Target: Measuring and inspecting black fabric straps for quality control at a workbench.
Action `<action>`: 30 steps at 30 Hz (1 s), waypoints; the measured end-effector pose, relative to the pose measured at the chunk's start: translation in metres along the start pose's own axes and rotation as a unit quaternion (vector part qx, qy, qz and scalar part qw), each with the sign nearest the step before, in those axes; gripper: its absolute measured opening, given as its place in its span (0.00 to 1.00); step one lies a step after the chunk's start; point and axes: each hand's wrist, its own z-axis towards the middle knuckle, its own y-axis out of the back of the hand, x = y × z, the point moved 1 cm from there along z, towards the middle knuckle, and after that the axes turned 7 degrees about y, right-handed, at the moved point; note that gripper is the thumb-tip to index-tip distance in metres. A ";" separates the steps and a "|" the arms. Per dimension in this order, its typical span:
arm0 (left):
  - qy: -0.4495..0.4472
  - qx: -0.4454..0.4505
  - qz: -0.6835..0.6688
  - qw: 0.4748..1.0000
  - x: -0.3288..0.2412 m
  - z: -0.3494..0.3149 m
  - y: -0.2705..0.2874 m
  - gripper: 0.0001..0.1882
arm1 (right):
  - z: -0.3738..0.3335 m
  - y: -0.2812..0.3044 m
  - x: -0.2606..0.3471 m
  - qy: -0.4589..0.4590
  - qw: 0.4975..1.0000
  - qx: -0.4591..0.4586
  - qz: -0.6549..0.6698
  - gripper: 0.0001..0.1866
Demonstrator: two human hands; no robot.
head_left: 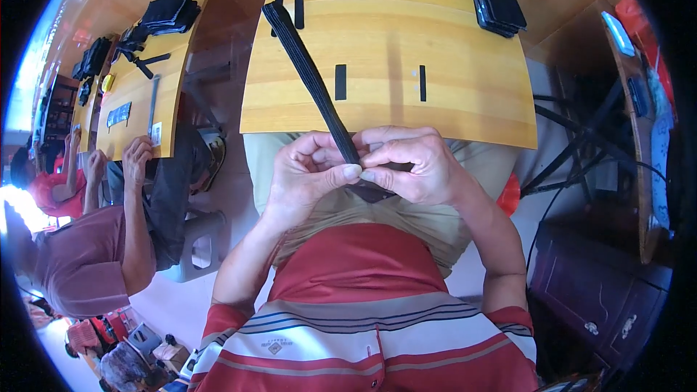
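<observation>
One black strap point(311, 76), left hand point(306, 172) pinching, right hand point(421, 167) pinching alongside

A long, narrow, flat black strap of ribbed, apparently woven fabric point(311, 80) extends away and leftward, straight, its far end blunt. Its near end, partly hidden by fingers, is pinched by the left hand point(308, 172) and right hand point(420, 165), thumbs nearly meeting.

White glare point(23, 210) burns at far left — the tabletop point(465, 112) is bright, its edges bowed.
</observation>
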 end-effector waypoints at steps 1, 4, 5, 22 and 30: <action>0.005 0.003 -0.002 1.000 0.000 0.000 0.000 0.17 | 0.000 0.000 -0.001 -0.001 1.000 -0.001 0.000 0.07; 0.003 0.006 0.001 1.000 0.000 0.000 0.000 0.17 | -0.001 0.002 -0.003 0.005 1.000 0.008 -0.006 0.08; 0.003 0.006 0.001 1.000 0.000 0.000 -0.001 0.17 | -0.002 0.002 -0.003 0.005 1.000 0.008 -0.011 0.08; 0.001 0.003 0.034 0.999 0.002 -0.002 -0.003 0.19 | -0.005 -0.005 -0.004 0.048 0.997 -0.037 -0.054 0.07; 0.015 -0.012 0.040 0.999 0.002 -0.001 -0.005 0.20 | -0.009 -0.009 -0.006 0.015 0.995 -0.040 -0.087 0.04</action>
